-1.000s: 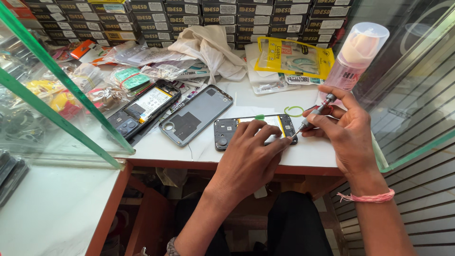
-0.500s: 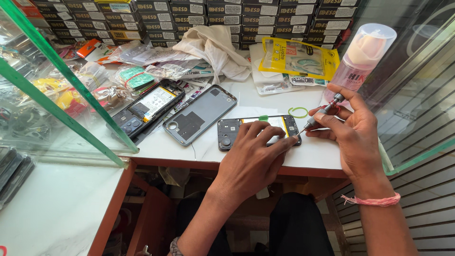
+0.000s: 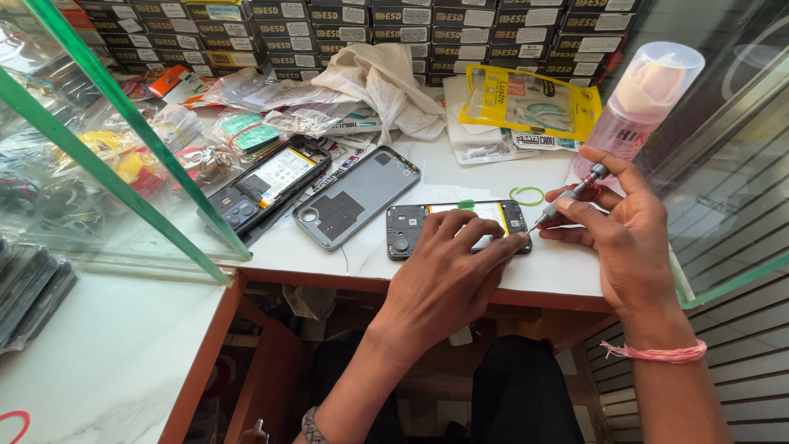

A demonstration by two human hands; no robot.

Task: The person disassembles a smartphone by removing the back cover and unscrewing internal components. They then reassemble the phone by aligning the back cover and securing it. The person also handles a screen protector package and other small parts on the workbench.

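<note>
Black opened phone (image 3: 411, 226) under left fingers (image 3: 472, 238), screwdriver (image 3: 567, 201) between right fingers (image 3: 579, 215).

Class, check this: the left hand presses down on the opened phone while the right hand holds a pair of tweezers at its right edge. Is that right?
Not quite. The head view shows the right hand holding a small screwdriver, not tweezers. The left hand does press on the opened phone.
</note>
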